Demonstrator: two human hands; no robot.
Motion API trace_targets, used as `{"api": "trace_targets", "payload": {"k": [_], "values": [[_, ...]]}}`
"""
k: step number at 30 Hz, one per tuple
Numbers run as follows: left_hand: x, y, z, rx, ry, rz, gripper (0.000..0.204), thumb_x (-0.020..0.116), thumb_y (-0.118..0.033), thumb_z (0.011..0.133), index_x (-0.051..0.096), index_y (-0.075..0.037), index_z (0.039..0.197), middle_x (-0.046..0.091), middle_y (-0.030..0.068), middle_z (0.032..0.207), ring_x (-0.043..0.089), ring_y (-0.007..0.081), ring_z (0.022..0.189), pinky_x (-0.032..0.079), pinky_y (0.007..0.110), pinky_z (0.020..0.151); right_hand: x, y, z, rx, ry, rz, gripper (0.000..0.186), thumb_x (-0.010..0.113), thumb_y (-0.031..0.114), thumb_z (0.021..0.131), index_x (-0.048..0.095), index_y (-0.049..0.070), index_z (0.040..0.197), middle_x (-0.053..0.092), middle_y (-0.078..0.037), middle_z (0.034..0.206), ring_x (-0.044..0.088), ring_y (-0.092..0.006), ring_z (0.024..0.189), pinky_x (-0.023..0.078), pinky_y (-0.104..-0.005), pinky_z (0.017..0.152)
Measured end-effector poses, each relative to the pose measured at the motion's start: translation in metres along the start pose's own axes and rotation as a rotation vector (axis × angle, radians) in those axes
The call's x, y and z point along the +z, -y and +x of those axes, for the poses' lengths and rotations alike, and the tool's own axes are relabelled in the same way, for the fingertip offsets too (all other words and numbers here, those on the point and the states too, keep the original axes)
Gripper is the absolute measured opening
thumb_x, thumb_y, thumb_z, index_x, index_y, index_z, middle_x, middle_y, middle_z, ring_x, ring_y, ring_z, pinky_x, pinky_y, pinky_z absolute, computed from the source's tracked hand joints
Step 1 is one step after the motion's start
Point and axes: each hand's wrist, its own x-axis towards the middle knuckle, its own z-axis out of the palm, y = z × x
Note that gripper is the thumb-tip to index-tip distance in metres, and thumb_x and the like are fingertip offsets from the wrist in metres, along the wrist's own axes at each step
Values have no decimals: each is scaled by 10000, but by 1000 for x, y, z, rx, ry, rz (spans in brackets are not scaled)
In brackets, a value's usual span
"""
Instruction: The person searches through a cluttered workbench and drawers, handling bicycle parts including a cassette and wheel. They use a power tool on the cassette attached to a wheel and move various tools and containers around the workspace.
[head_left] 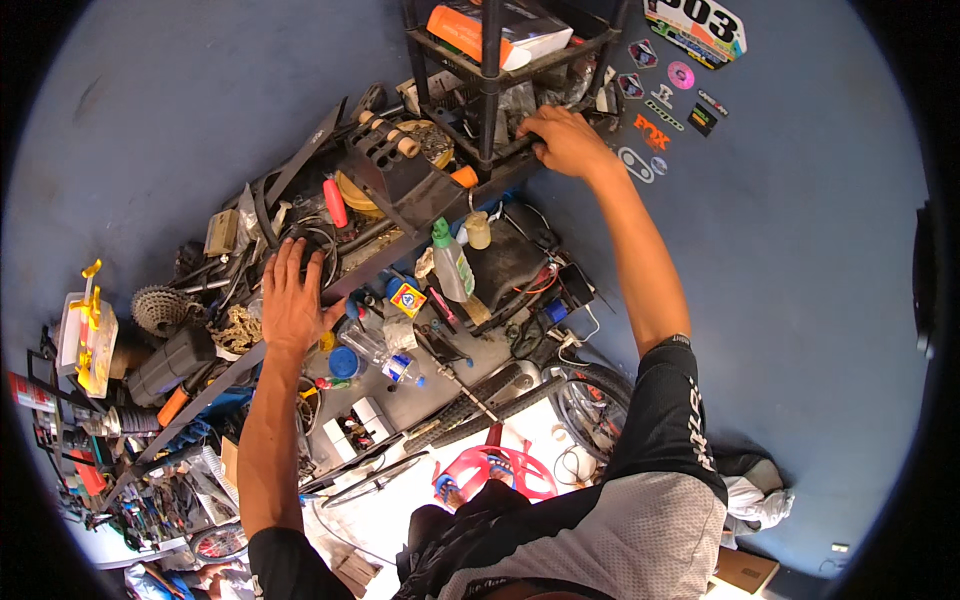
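Reaching into the rack (490,75) appears in hand, the right hand (566,140) with bent fingers at the lower tray (505,161), plastic bags (517,103) beside them, grip not determinable, the left hand (292,305) spread flat at the bench (390,252); the next move likely calls for sure fingertip contact.

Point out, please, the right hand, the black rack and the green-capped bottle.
Right hand (570,143), head view: back of the hand.
Black rack (489,88), head view: front post.
Green-capped bottle (454,272), head view: its body.

The shirt (610,530) is grey and black, with tiny dots on the grey. White letters run down the short black right sleeve (655,410).
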Motion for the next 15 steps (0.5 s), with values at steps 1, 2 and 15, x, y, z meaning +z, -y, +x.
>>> {"api": "trace_targets", "payload": {"k": [1,2,15], "values": [[-2,1,1,-5,-8,7,840,853,-449,743,549,-68,1427,450,193,1555,362,414,1502,313,560,1227,-3,2,2,-23,8,-37,279,710,102,903,725,171,1174,659,-88,1207,594,-308,1252,431,-464,1066],[1,1,4,-1,-21,7,840,852,-453,745,548,-69,1427,451,194,1554,362,415,1502,313,560,1227,-7,-1,5,-35,16,-80,272,712,112,910,727,180,1173,660,-79,1207,596,-302,1250,433,-464,1055],[7,-2,10,16,-71,56,803,829,-470,782,546,-82,1426,470,189,1544,388,418,1486,327,560,1219,18,-3,-20,-19,-210,-150,325,664,137,971,726,219,1279,670,-64,1204,621,-283,1246,483,-489,1020]]}}
